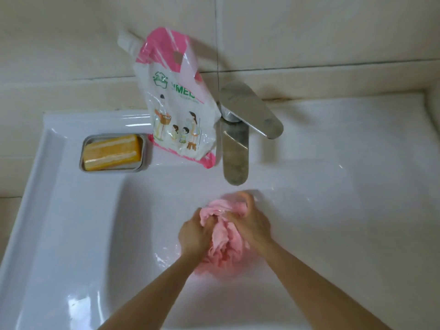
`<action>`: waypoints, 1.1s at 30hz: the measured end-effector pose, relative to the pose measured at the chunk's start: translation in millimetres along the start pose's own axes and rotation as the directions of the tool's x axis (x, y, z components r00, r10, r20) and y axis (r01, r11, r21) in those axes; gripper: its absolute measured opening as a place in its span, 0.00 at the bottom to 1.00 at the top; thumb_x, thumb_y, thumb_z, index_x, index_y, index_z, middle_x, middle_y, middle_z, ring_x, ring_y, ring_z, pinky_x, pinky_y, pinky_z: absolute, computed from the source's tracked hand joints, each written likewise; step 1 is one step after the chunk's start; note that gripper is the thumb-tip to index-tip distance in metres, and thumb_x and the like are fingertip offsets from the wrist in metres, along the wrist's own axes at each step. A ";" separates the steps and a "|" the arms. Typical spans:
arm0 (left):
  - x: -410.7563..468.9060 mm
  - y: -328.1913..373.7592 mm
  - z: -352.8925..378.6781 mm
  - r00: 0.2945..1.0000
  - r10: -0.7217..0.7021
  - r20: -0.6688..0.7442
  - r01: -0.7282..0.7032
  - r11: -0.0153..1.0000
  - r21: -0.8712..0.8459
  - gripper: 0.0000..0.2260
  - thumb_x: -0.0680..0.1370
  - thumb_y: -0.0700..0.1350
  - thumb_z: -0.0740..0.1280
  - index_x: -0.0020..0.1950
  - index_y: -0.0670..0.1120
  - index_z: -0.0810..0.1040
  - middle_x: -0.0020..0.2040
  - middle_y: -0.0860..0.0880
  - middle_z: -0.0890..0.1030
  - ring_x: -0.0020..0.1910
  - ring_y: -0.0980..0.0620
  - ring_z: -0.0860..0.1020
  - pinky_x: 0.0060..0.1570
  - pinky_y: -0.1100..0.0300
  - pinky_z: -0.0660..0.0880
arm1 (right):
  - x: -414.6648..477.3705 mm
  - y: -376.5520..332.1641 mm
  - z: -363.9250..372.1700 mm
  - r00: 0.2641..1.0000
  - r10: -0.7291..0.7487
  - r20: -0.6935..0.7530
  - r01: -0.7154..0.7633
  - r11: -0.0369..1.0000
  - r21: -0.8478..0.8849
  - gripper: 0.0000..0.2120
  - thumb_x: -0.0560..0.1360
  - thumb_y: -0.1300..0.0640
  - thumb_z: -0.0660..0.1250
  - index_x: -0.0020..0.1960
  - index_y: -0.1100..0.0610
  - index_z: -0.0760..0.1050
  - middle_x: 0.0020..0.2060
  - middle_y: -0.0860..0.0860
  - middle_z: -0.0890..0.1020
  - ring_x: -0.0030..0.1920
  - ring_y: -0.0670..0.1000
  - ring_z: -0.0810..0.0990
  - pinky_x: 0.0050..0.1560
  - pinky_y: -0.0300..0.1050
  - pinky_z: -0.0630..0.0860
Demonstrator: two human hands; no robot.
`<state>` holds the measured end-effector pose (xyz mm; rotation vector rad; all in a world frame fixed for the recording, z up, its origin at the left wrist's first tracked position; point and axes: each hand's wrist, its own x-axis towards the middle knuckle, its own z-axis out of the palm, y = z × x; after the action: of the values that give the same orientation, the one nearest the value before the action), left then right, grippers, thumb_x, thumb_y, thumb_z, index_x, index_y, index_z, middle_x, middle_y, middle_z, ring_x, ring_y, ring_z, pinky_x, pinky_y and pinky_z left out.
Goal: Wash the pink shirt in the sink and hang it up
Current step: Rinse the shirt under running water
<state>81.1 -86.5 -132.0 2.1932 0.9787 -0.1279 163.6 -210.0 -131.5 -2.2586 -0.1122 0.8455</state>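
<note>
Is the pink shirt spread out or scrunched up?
Scrunched up: left hand and right hand squeeze the pink shirt into a wad.

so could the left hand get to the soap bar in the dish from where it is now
Probably yes, once it lets go: the left hand grips the pink shirt, but only bare sink lies between it and the soap bar, uncovered in its dish.
</note>
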 end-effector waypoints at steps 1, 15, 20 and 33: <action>-9.5 -2.6 -8.6 0.991 -0.126 -0.052 0.118 0.983 -0.139 0.37 0.65 0.69 0.47 0.51 0.42 0.78 0.46 0.40 0.82 0.47 0.38 0.79 0.45 0.53 0.74 | -8.6 -3.5 -3.4 0.999 -0.010 0.044 0.006 0.997 0.076 0.28 0.70 0.34 0.66 0.66 0.42 0.64 0.55 0.40 0.74 0.57 0.49 0.76 0.53 0.44 0.69; -67.4 6.7 -71.7 0.990 0.122 -0.077 -0.063 0.846 0.530 0.31 0.69 0.67 0.53 0.58 0.47 0.76 0.53 0.40 0.79 0.54 0.36 0.77 0.55 0.36 0.67 | -121.6 -24.5 71.2 0.732 -0.251 0.634 0.467 0.862 -0.198 0.31 0.75 0.40 0.49 0.70 0.58 0.67 0.66 0.60 0.73 0.67 0.61 0.68 0.69 0.52 0.61; -61.2 -30.6 -51.9 0.965 0.121 0.231 -0.250 0.686 0.683 0.44 0.43 0.70 0.76 0.54 0.48 0.83 0.59 0.38 0.80 0.61 0.36 0.75 0.62 0.33 0.52 | -116.7 -21.1 41.2 0.630 -0.177 0.756 0.336 0.940 -0.059 0.16 0.78 0.52 0.64 0.61 0.61 0.76 0.63 0.57 0.77 0.65 0.56 0.72 0.66 0.44 0.66; -79.9 -36.5 -65.6 0.910 0.176 0.374 -0.398 0.618 0.678 0.47 0.32 0.61 0.79 0.52 0.52 0.84 0.55 0.41 0.82 0.55 0.39 0.80 0.64 0.34 0.58 | -41.9 6.0 -1.3 0.960 0.059 0.274 0.090 0.860 -0.501 0.31 0.76 0.58 0.59 0.75 0.43 0.53 0.59 0.56 0.79 0.58 0.57 0.78 0.54 0.46 0.73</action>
<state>-12.6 -76.0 -76.1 2.9422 0.4018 -0.7882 130.7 -228.3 -111.9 -2.5982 -0.5459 1.2416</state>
